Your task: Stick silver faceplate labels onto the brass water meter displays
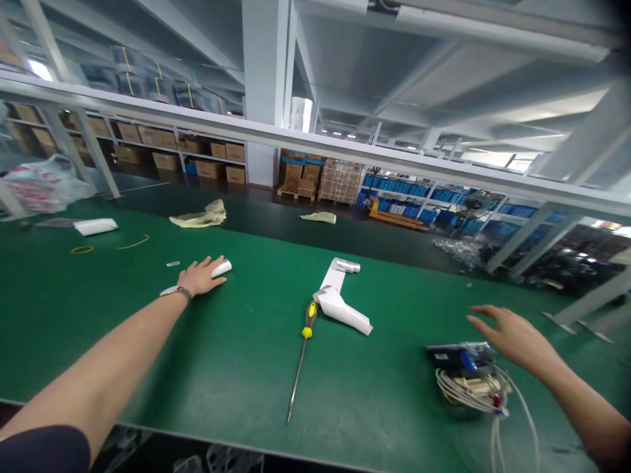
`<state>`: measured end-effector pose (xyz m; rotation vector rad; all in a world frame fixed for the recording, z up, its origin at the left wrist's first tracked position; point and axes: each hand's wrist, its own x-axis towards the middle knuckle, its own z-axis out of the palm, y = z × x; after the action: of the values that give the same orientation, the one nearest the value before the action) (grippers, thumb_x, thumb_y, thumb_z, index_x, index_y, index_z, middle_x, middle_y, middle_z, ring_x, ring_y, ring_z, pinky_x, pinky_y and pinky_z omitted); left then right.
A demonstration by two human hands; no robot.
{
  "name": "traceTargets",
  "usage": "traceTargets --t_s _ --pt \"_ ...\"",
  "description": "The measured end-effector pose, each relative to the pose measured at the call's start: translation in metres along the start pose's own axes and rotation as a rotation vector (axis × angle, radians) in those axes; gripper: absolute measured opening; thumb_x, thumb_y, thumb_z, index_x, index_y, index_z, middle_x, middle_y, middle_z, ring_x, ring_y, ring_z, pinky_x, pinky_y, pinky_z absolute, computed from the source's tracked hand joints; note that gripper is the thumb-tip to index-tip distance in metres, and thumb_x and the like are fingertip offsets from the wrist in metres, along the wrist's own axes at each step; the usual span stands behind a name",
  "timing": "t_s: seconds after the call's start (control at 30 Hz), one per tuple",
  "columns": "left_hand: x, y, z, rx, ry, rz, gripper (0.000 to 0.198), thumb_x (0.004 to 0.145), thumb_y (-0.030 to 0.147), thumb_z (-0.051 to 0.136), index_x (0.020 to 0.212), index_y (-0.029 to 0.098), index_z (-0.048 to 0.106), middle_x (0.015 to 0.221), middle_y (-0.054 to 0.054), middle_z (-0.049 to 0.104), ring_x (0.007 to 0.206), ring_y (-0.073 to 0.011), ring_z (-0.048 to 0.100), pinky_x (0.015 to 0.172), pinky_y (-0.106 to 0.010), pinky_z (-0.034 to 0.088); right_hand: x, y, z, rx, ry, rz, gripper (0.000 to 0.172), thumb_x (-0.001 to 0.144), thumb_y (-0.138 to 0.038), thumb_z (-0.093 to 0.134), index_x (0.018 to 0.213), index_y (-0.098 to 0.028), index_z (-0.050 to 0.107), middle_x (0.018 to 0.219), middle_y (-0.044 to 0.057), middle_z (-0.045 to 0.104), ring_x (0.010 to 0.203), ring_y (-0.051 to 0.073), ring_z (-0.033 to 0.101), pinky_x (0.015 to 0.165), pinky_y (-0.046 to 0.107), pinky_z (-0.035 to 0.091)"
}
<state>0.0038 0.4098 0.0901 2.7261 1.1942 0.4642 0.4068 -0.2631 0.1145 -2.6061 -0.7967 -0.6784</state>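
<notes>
My left hand (198, 277) lies with fingers spread over a curled white paper piece (223, 267) on the green tabletop. The paper's other end sticks out by my wrist; the palm hides its middle. On the right, my right hand (503, 332) hovers with fingers apart and nothing between them. Just below it is a dark box-like device (451, 357) with a coiled bundle of pale cables (463, 393), somewhat blurred. Between the hands lies a yellow-and-black screwdriver (310, 319), its shaft towards me. Its handle end meets a partly unrolled strip of white labels (340, 309).
Farther left on the green table (236, 381) are a white roll (95, 226), yellow bands (81, 249) and a plastic bag (46, 184). Cream cloth-like scraps (202, 215) lie towards the back. A metal rail (315, 138) crosses ahead, its posts standing at both sides.
</notes>
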Motion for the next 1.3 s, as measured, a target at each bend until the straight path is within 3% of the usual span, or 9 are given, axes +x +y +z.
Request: traceTargets --t_s 0.17,0.3,0.4,0.53,0.73,0.9,1.07,1.2,1.3 --pt "-0.004 0.013 0.015 -0.052 -0.003 0.089 0.052 0.096 0.048 0.043 0.135 0.02 0.064 0.13 -0.016 0.069 0.117 -0.0358 0.063 0.1 -0.045 0.048 0.018 -0.128 0.035 -0.01 -0.345 -0.309 0.052 0.097 -0.051 0.053 0.134 -0.018 0.067 0.142 0.018 0.062 0.135 0.035 0.054 0.117 0.049 0.038" --pt "-0.049 0.032 0.018 -0.154 -0.012 0.131 0.056 0.098 0.057 0.04 0.137 0.021 0.057 0.124 -0.011 0.071 0.102 -0.0289 0.07 0.086 -0.037 0.053 0.059 -0.206 0.085 0.002 -0.445 -0.381 0.058 0.093 -0.042 0.066 0.146 -0.019 0.058 0.155 0.015 0.051 0.146 0.033 0.042 0.123 0.045 0.032" --pt "-0.101 0.023 0.027 -0.213 -0.023 0.179 0.056 0.096 0.063 0.047 0.134 0.024 0.059 0.125 -0.008 0.072 0.106 -0.0276 0.071 0.088 -0.035 0.055 0.104 -0.237 0.127 -0.013 -0.485 -0.325 0.068 0.095 -0.037 0.068 0.156 -0.02 0.044 0.162 0.015 0.041 0.148 0.035 0.04 0.121 0.056 0.035" --pt "-0.162 -0.019 0.059 -0.204 0.052 0.242 0.058 0.09 0.062 0.061 0.134 0.025 0.064 0.131 -0.01 0.071 0.114 -0.0317 0.07 0.096 -0.041 0.057 0.155 -0.266 0.172 -0.006 -0.521 -0.209 0.067 0.097 -0.041 0.067 0.157 -0.025 0.04 0.166 0.013 0.032 0.148 0.037 0.038 0.119 0.065 0.035" --pt "-0.192 -0.04 0.069 -0.166 0.15 0.27 0.077 0.085 0.058 0.071 0.152 0.029 0.048 0.148 -0.011 0.062 0.129 -0.0331 0.065 0.11 -0.046 0.054 0.175 -0.288 0.203 0.105 -0.521 -0.03 0.06 0.097 -0.045 0.066 0.149 -0.022 0.049 0.156 0.013 0.045 0.141 0.035 0.047 0.115 0.063 0.041" --pt "-0.181 -0.004 0.037 -0.301 0.078 0.25 0.08 0.083 0.057 0.072 0.155 0.033 0.044 0.149 -0.011 0.061 0.124 -0.0332 0.068 0.105 -0.046 0.057 0.159 -0.285 0.18 0.322 -0.491 0.153 0.038 0.1 -0.044 0.062 0.127 -0.016 0.063 0.122 0.01 0.067 0.104 0.022 0.068 0.091 0.044 0.059" --pt "-0.181 0.026 0.008 -0.394 0.125 0.25 0.07 0.084 0.059 0.071 0.145 0.029 0.057 0.149 -0.012 0.06 0.13 -0.0348 0.062 0.109 -0.05 0.053 0.128 -0.279 0.111 0.618 -0.409 0.225 0.043 0.104 -0.051 0.05 0.12 -0.012 0.058 0.089 0.004 0.069 0.066 0.014 0.064 0.06 0.028 0.054" --pt "-0.211 0.084 -0.001 -0.596 0.309 0.275 0.032 0.091 0.055 0.063 0.102 0.028 0.078 0.106 -0.009 0.076 0.1 -0.0291 0.071 0.093 -0.045 0.059 0.054 -0.296 0.045 0.8 -0.283 0.044 0.055 0.103 -0.057 0.044 0.139 -0.016 0.043 0.104 0.01 0.072 0.08 0.021 0.07 0.068 0.031 0.053" --pt "-0.244 0.142 0.006 -0.992 -0.014 0.275 0.04 0.089 0.062 0.066 0.106 0.027 0.074 0.092 -0.007 0.075 0.08 -0.0219 0.071 0.072 -0.033 0.06 -0.032 -0.319 0.017 0.822 -0.347 -0.312 0.063 0.1 -0.06 0.047 0.15 -0.024 0.035 0.109 0.009 0.074 0.085 0.026 0.072 0.076 0.037 0.052"
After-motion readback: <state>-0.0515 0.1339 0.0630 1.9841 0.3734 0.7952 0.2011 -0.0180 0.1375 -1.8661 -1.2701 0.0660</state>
